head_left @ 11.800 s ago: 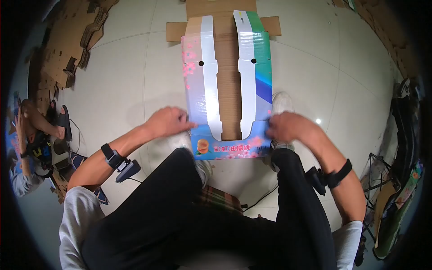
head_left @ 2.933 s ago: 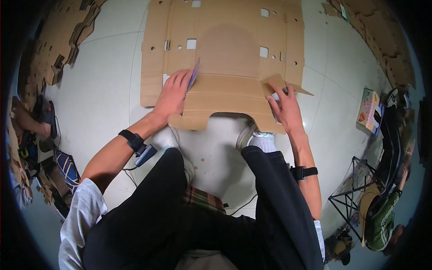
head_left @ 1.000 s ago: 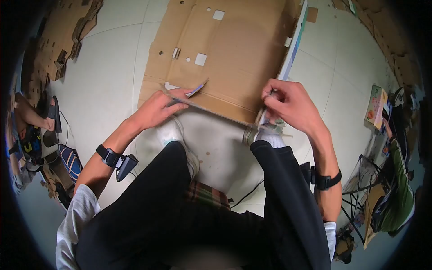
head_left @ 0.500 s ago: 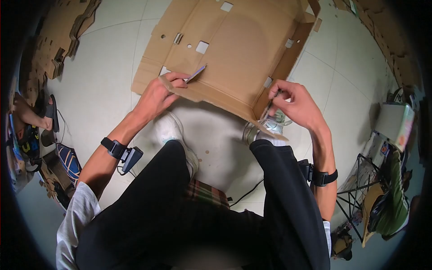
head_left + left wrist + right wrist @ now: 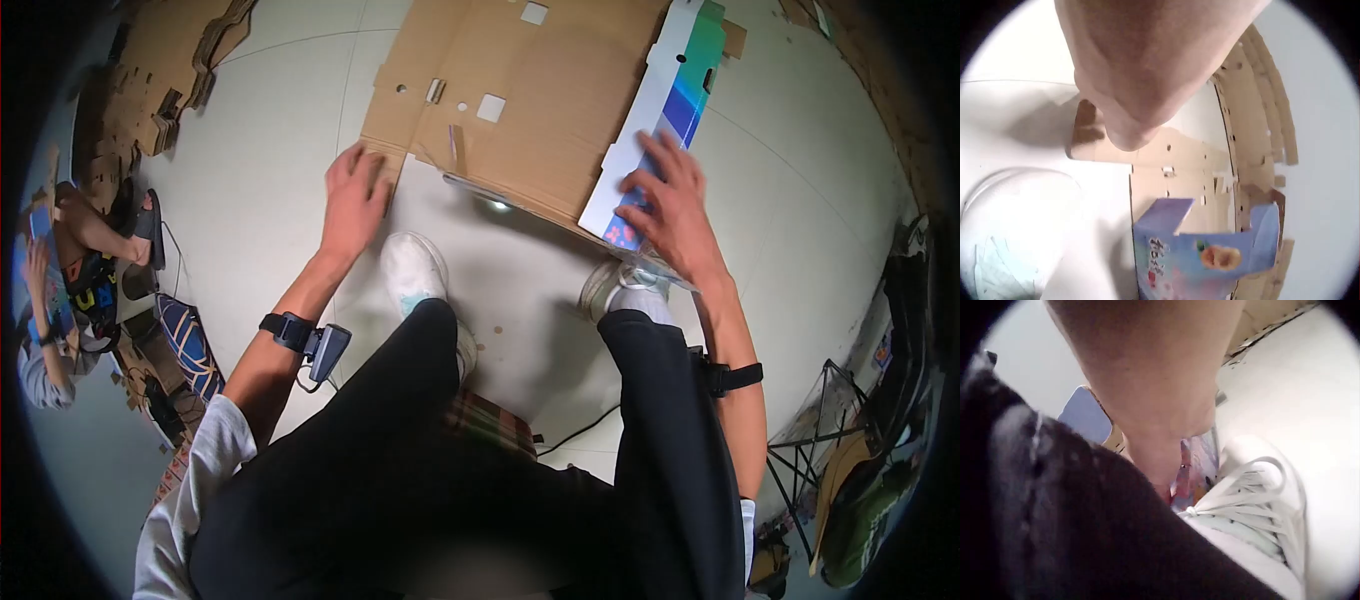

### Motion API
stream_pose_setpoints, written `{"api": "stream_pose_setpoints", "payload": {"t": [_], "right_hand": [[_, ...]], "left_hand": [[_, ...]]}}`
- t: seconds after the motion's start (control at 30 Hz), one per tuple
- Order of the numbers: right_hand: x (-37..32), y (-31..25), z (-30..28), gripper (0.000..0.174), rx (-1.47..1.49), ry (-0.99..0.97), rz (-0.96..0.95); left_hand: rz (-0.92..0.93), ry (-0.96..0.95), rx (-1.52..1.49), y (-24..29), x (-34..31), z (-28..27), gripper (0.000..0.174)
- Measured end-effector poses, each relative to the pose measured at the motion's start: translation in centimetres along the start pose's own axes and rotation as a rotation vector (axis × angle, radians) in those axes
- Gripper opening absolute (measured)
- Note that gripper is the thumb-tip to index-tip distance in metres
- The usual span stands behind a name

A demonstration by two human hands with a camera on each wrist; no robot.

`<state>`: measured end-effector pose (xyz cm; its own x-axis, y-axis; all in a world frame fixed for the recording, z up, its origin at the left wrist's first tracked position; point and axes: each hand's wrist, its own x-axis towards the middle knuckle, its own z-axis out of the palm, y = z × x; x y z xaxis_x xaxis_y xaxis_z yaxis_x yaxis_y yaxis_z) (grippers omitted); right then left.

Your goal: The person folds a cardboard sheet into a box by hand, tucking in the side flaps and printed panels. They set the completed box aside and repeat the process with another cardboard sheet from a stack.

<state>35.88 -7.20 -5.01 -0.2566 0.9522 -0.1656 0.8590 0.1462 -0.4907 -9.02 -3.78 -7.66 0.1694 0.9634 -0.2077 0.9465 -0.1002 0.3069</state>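
The cardboard box (image 5: 560, 110) lies on the floor (image 5: 800, 200) ahead of the person, the left hand (image 5: 355, 205) at the near end of its left wing (image 5: 393, 122) and the right hand (image 5: 672, 210) over the near part of its right panel (image 5: 655, 100). The left shoe (image 5: 415, 270) stands on the near side of the box towards its left, the right shoe (image 5: 600, 290) by its near right corner. Stacked cardboard (image 5: 160, 90) lies far left, with a second person (image 5: 95, 225) and a cushion (image 5: 187, 345) nearer on that side, while a folding frame (image 5: 800, 440) stands right of the right forearm (image 5: 738, 410).
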Motion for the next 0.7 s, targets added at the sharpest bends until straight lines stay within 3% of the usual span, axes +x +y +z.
{"api": "stream_pose_setpoints", "payload": {"t": [0.03,0.07,0.17,0.2,0.3,0.43,0.47,0.57,0.7], "right_hand": [[-0.2,0.2,-0.3,0.039,-0.005,0.063,0.053],[-0.3,0.2,-0.3,0.055,-0.114,0.110,0.050],[-0.3,0.2,0.0,0.076,0.360,0.127,0.304],[-0.4,0.5,0.4,0.085,0.527,0.119,0.358],[-0.6,0.7,1.2,0.078,0.330,0.067,0.364],[-0.6,0.7,1.4,0.072,0.305,0.101,0.287],[-0.7,0.7,1.4,0.072,0.305,0.099,0.284],[-0.7,0.9,1.6,0.072,0.310,0.088,0.271],[-0.9,1.6,1.9,0.071,0.303,0.102,0.252]], "left_hand": [[-0.088,0.032,0.091,-2.0,-0.3,0.4,0.040],[-0.142,-0.013,-0.165,-3.7,-0.3,0.2,0.037],[-0.517,-0.192,-0.779,-5.3,0.7,-2.6,0.040],[-0.610,-0.228,-0.892,-4.2,1.2,-4.5,0.050],[-0.493,-0.273,-1.326,-5.3,2.8,-7.9,0.055],[-0.305,-0.256,-0.741,1.4,4.2,-8.9,0.061],[-0.301,-0.257,-0.680,1.0,4.6,-7.6,0.076],[-0.517,-0.240,-0.717,-0.1,6.2,-3.6,0.078],[-0.371,-0.187,-0.443,2.3,6.6,-3.8,0.079]]}}
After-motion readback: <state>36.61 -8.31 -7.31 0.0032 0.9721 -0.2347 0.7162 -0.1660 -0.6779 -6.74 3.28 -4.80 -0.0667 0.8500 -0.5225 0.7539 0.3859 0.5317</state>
